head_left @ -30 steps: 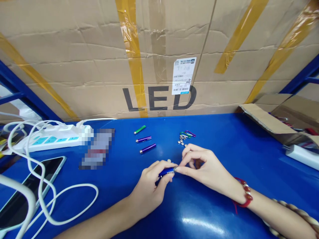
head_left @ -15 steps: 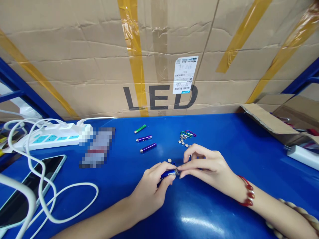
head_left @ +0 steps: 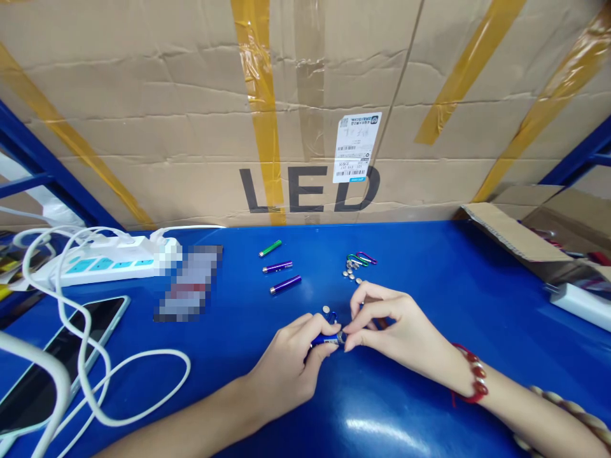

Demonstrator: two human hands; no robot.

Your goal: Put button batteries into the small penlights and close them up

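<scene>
My left hand (head_left: 296,356) is closed around a small blue pen-like flashlight (head_left: 329,340), its metal end turned to the right. At that end, the thumb and fingertips of my right hand (head_left: 384,318) are pinched together; what sits between them is too small and covered to make out. Just beyond the flashlight lie one loose button cell (head_left: 326,310) and a blue clip (head_left: 333,316), partly behind my fingers. Several more button cells (head_left: 351,272) are grouped farther back, beside green and purple carabiner clips (head_left: 365,258).
Two purple flashlights (head_left: 285,284) and a green one (head_left: 270,248) lie on the blue table (head_left: 229,356). Leftward are a power strip (head_left: 102,262), looping white cables (head_left: 143,353), a phone (head_left: 57,356) and a blurred-out object (head_left: 191,286). An open carton (head_left: 520,238) stands right; a large box (head_left: 191,127) backs the table.
The flashlight's metal end has dipped slightly, and my right fingertips still meet it. The whole view has shifted a little; the things on the table have not been moved.
</scene>
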